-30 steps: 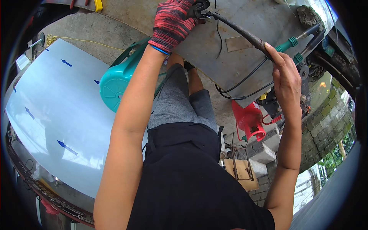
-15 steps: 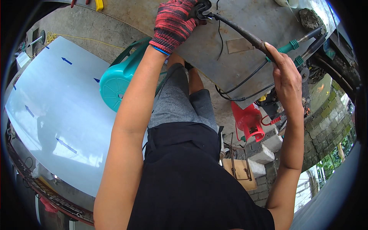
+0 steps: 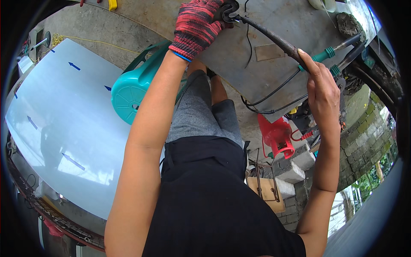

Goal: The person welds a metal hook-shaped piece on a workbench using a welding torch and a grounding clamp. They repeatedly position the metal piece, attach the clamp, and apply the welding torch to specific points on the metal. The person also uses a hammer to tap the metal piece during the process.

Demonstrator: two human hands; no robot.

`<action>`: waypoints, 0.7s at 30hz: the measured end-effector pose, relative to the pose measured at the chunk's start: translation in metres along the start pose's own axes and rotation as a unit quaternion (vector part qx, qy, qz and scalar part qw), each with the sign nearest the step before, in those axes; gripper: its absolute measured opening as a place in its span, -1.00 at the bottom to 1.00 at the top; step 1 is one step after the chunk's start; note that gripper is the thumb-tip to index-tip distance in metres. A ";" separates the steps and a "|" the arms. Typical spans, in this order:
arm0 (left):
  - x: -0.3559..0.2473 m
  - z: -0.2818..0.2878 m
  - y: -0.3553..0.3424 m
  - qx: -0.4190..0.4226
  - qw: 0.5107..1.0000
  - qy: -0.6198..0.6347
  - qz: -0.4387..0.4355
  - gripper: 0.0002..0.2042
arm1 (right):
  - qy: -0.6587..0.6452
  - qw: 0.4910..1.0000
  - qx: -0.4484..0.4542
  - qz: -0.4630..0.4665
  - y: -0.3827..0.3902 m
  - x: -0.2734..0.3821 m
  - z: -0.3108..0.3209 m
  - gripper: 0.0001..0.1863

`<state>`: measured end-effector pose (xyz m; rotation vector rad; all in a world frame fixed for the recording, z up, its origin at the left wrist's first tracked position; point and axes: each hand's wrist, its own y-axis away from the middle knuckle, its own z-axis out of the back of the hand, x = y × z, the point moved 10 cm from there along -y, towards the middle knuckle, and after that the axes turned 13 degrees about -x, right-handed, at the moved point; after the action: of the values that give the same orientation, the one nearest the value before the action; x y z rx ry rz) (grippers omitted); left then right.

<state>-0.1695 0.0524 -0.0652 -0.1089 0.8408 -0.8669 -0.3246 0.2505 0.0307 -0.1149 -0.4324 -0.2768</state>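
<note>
At the top of the head view, my left hand [image 3: 198, 26], in a red and black knitted glove, is closed around a black curved part [image 3: 231, 7] with a rounded, hook-like edge. My bare right hand [image 3: 324, 88] grips the thick end of a long dark rod-shaped tool [image 3: 274, 37], the index finger stretched along it. The thin end of that tool meets the black part beside my left fingers. Both hands are over the metal-topped table [image 3: 233, 73]. My left fingertips are partly hidden behind the part.
Two teal-handled tools [image 3: 323, 55] with black cables [image 3: 274, 92] lie at the table's right. A lump of stone [image 3: 349, 24] sits behind them. At left are a teal plastic stool [image 3: 125, 96] and a pale blue panel [image 3: 64, 124] with arrow marks. A red plastic object [image 3: 276, 135] stands below the table.
Both hands have shifted very slightly to the right in the picture with the tool and the part. Their grips look the same.
</note>
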 end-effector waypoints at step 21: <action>-0.010 0.010 -0.007 -0.022 0.998 0.061 -0.006 -0.48 | -0.098 0.988 -0.061 -0.107 0.040 -0.021 0.026 -0.43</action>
<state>-0.1705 0.0525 -0.0498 -0.1006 0.9752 -0.8719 -0.3412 0.2983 0.0431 -0.2177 -0.6247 -0.5061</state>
